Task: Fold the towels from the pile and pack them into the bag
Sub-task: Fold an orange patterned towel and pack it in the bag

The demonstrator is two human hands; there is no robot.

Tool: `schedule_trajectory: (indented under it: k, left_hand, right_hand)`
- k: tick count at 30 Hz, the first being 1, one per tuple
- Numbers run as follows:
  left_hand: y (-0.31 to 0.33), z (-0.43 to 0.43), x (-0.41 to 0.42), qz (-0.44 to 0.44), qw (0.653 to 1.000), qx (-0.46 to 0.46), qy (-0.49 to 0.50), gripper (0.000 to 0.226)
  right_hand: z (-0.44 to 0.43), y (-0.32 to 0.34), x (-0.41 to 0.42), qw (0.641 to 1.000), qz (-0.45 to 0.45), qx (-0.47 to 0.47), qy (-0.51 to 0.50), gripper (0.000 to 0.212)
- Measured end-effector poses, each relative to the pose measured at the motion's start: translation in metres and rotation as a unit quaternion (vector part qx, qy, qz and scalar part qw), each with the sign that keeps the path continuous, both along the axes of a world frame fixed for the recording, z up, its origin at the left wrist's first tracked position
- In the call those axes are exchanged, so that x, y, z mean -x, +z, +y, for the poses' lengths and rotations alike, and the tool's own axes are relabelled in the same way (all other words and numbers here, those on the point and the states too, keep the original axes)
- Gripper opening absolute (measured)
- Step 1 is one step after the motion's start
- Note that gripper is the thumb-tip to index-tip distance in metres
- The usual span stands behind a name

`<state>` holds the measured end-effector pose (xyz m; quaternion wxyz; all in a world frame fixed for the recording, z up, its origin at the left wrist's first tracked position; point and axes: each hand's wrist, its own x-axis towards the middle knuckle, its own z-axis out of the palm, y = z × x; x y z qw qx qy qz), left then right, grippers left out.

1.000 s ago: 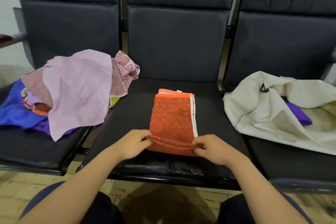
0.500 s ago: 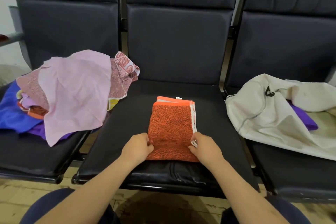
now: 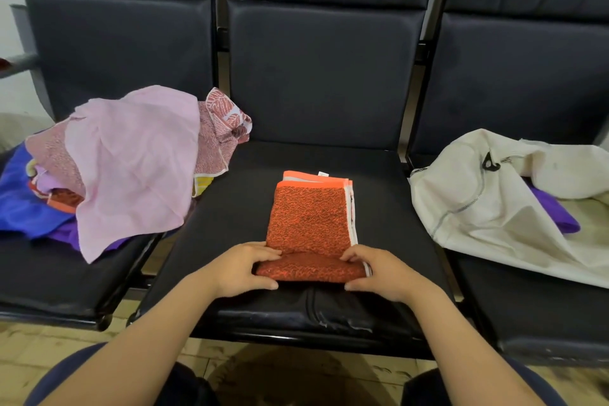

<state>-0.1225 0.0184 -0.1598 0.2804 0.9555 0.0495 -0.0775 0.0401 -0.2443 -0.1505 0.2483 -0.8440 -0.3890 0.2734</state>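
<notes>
While you face the row of dark seats, the head view shows the orange towel (image 3: 309, 221) lying folded on the middle seat (image 3: 230, 217), towards its front half. Its long axis runs from you straight towards the backrest. The far end carries a plain orange band and a small white label (image 3: 323, 173). A pale hem runs down the towel's right side. The near end is raised off the seat and turned over into a thick fold, lying crosswise in front of you.

The bag (image 3: 478, 208), off-white and slack, lies on the right seat (image 3: 543, 316) with its mouth open to the right. A purple cloth (image 3: 557, 214) shows inside that mouth; how much more the bag holds cannot be told. The pile of towels (image 3: 131, 168) sits unfolded on the left seat (image 3: 49, 280), a pink cloth (image 3: 138, 158) draped over the top, with blue, purple and patterned pieces beneath. The pile is well apart from the orange towel.

Your left hand (image 3: 240, 270) grips the left corner of the raised fold, fingers curled over the top and thumb along its near edge. Your right hand (image 3: 379, 270) grips the right corner the same way, at the pale hem. Both hands are closed on the towel, and the fold spans the gap between them.
</notes>
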Motion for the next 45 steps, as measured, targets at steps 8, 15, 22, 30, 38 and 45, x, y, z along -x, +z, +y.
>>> schedule_trajectory:
  k: [8, 15, 22, 30, 38, 45]
  left_hand:
    - [0.0, -0.011, -0.006, -0.103, 0.937, 0.247, 0.223, 0.006]
    - [-0.008, -0.011, -0.025, -0.056, 0.944, 0.077, 0.315, 0.032]
    - [-0.013, -0.019, -0.036, -0.098, 0.932, -0.07, 0.341, 0.025]
    - [-0.016, 0.011, -0.02, -0.153, 0.983, -0.092, 0.032, 0.057]
    - [-0.011, -0.006, -0.021, -0.095, 0.983, 0.002, 0.155, 0.041]
    - [-0.012, -0.012, -0.027, -0.117, 0.952, 0.131, 0.252, 0.019]
  right_hand:
    - [0.006, 0.005, 0.008, 0.979, 0.046, -0.157, -0.125, 0.02]
    - [0.022, -0.009, 0.006, 0.967, 0.029, -0.146, -0.208, 0.009]
    - [0.039, -0.019, 0.006, 0.954, -0.196, -0.019, -0.227, 0.039]
    - [0.022, -0.019, -0.003, 0.98, -0.183, -0.078, 0.018, 0.035]
    - [0.024, -0.014, 0.007, 0.985, -0.14, -0.061, -0.075, 0.046]
    - [0.022, -0.008, 0.006, 0.965, -0.034, -0.159, -0.206, 0.03]
